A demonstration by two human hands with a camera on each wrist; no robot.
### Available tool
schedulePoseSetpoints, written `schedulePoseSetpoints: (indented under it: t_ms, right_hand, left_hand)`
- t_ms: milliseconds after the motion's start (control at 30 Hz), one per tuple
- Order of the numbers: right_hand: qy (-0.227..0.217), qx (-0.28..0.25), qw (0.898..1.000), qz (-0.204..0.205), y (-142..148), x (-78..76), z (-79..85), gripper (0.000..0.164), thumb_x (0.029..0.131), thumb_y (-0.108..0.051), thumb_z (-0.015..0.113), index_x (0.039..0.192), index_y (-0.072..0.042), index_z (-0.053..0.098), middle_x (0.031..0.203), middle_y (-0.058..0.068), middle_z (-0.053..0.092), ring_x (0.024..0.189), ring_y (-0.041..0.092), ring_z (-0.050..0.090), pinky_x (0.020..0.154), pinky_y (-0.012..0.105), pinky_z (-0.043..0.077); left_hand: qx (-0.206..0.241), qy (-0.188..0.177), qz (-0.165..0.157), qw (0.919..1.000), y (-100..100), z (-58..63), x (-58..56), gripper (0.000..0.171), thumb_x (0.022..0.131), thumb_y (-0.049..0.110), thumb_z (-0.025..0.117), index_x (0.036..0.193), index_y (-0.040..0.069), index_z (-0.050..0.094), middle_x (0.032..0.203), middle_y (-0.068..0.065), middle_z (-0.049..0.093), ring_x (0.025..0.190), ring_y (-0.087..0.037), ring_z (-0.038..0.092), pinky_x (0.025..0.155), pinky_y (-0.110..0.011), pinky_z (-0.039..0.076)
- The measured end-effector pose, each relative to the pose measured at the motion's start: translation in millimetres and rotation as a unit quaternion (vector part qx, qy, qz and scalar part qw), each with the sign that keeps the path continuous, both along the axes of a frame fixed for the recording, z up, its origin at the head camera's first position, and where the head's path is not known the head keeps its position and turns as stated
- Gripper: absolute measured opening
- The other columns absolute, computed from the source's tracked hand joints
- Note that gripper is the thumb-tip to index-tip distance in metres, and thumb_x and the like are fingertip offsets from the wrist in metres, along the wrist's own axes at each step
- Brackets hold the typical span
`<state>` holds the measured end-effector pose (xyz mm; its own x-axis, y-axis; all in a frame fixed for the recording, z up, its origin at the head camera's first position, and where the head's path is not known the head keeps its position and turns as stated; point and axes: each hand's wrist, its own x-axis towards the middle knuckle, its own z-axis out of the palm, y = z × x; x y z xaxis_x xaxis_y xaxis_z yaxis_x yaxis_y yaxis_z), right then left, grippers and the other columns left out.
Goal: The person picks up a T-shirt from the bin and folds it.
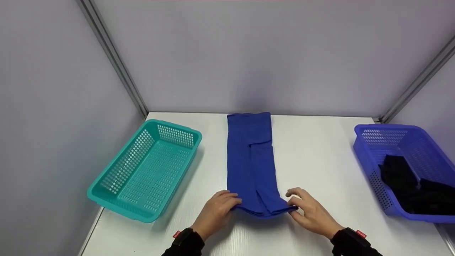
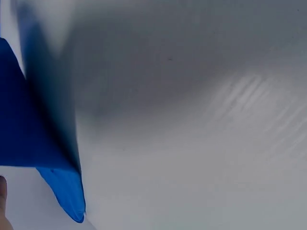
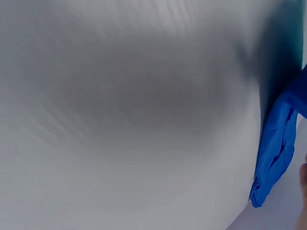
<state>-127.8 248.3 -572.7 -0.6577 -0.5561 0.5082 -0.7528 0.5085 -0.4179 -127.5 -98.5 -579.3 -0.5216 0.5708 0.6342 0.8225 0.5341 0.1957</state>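
A blue garment (image 1: 250,160) lies folded into a long narrow strip down the middle of the white table, with a fold line running along it and a cross flap near its far end. My left hand (image 1: 217,211) grips its near left corner. At the near right corner, my right hand (image 1: 311,213) pinches the layered edge between thumb and fingers. The near edge sags between the hands, slightly raised, with a shadow below. In the left wrist view the blue cloth (image 2: 29,120) hangs at the left; in the right wrist view the cloth (image 3: 276,148) shows stacked folds.
On the left stands a teal perforated basket (image 1: 144,213) with nothing in it. A purple-blue basket (image 1: 362,153) on the right holds black cloth (image 1: 398,174). Pale panels (image 1: 256,57) close off the back and sides of the white table (image 1: 312,160).
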Motion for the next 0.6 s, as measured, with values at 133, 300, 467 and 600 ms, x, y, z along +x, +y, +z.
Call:
schedulePoseSetpoints:
  t_ms: [133,300,467,600]
  right_hand:
    - [-0.121,-0.028,0.992,0.027,6,4.9,11.5,0.035,0.082,0.012,0.068,0.101,-0.017,0.063,0.115,-0.001,0.075,0.103,0.015,0.072,0.085,0.022,0.056]
    - [-0.199,-0.024,0.977,0.069,9,8.2,17.6,0.029,0.082,0.011,0.061,0.092,-0.016,0.058,0.113,0.005,0.078,0.095,0.006,0.07,0.072,0.02,0.051]
    - [-0.304,-0.019,0.947,0.107,5,9.3,23.2,0.019,0.079,0.005,0.06,0.083,-0.013,0.055,0.079,-0.016,0.064,0.063,-0.006,0.044,0.059,0.014,0.035]
    - [-0.387,-0.008,0.915,0.115,-1,9.1,28.2,0.016,0.081,0.001,0.058,0.083,-0.013,0.052,0.07,-0.018,0.045,0.06,-0.005,0.039,0.058,0.016,0.034]
  left_hand:
    - [0.025,-0.067,-0.033,0.9969,-1,5.4,6.3,0.041,0.075,-0.015,0.078,0.111,0.005,0.074,0.105,-0.004,0.077,0.097,-0.016,0.074,0.09,-0.026,0.057]
    - [0.024,-0.161,-0.089,0.9827,-3,12.8,12.8,0.036,0.083,-0.015,0.071,0.114,0.004,0.074,0.107,-0.005,0.078,0.098,-0.014,0.075,0.09,-0.02,0.056]
    - [-0.024,-0.281,-0.118,0.9521,-5,24.4,18.0,0.027,0.09,-0.009,0.068,0.111,0.007,0.076,0.104,-0.001,0.078,0.093,-0.003,0.071,0.084,-0.014,0.053]
    - [-0.078,-0.413,-0.132,0.8977,-3,34.0,18.7,0.018,0.095,0.004,0.071,0.111,0.009,0.078,0.104,0.005,0.077,0.089,0.005,0.064,0.08,-0.012,0.051]
